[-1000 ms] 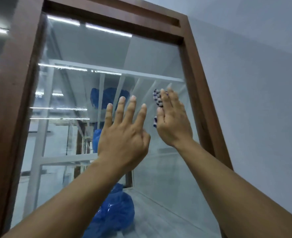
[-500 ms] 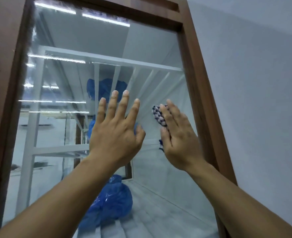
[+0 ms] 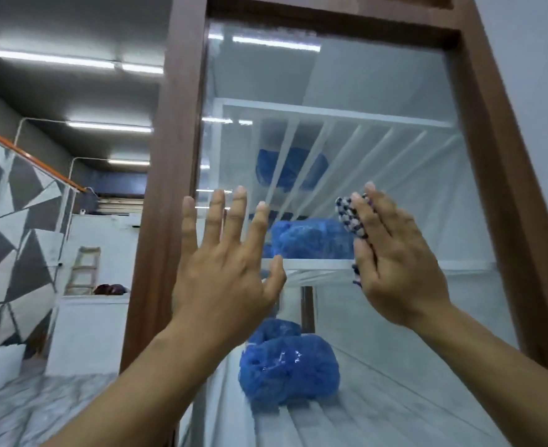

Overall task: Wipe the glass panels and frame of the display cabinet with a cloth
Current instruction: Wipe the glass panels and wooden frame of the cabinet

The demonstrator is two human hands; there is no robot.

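Right hand presses cloth against glass panel; left hand splayed.

Cloth under right hand on glass panel, left hand beside

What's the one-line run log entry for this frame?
phase: glass panel wipe | right hand: presses checkered cloth flat on glass | left hand: fingers spread, empty

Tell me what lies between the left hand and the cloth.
In the head view, only bare glass panel lies between the left hand and the cloth; a blue bag on a white shelf shows behind it.
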